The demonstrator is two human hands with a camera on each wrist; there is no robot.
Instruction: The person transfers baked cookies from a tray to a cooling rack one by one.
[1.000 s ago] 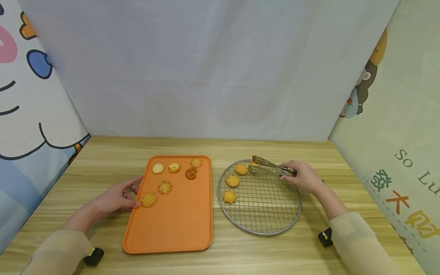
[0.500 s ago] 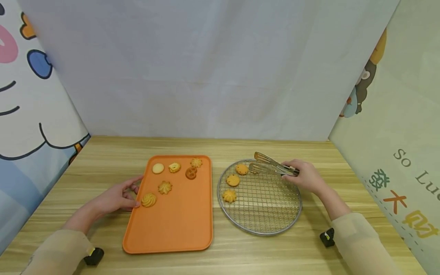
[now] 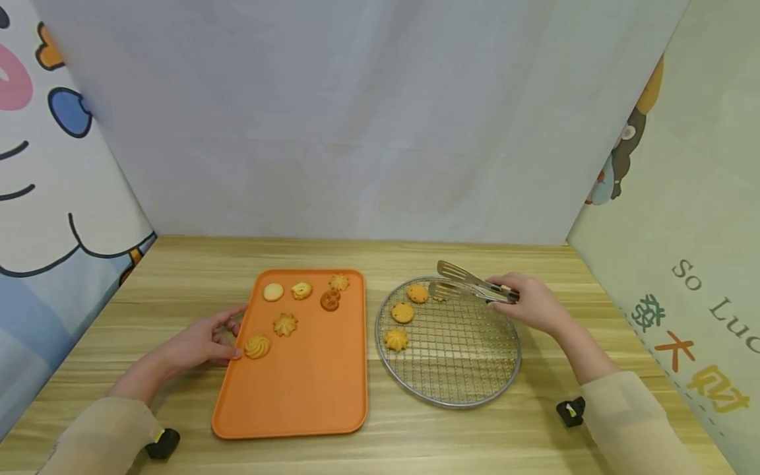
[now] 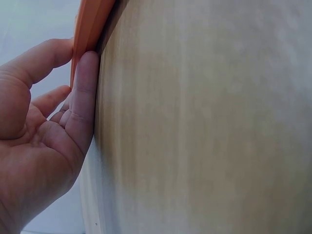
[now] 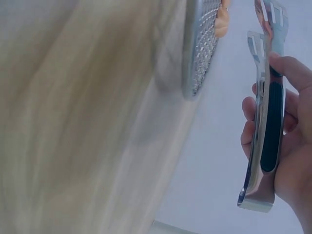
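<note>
In the head view, my left hand (image 3: 198,340) grips the left rim of the orange tray (image 3: 297,389), fingertips at its edge; the left wrist view shows digits on both sides of the rim (image 4: 92,24). My right hand (image 3: 530,303) holds metal tongs (image 3: 475,285) above the back of the round wire rack (image 3: 457,356). The tongs' arms stand apart. A cookie (image 3: 439,299) shows partly behind the lower arm; whether they touch is unclear. In the right wrist view, my hand (image 5: 295,126) grips the tongs (image 5: 265,112) by their dark-padded handle.
Two round cookies (image 3: 417,293) (image 3: 402,313) and a star-shaped one (image 3: 396,340) lie along the rack's left side. Several cookies sit on the tray, including a swirl (image 3: 257,346), a star (image 3: 285,324) and a brown pretzel shape (image 3: 330,300). A pale cloth wall (image 3: 368,132) stands behind the table.
My right hand has shifted slightly right, and the tongs' arms stand a little wider. The cookie behind their tips now shows below the upper arm. My left hand and the tray have not moved.
</note>
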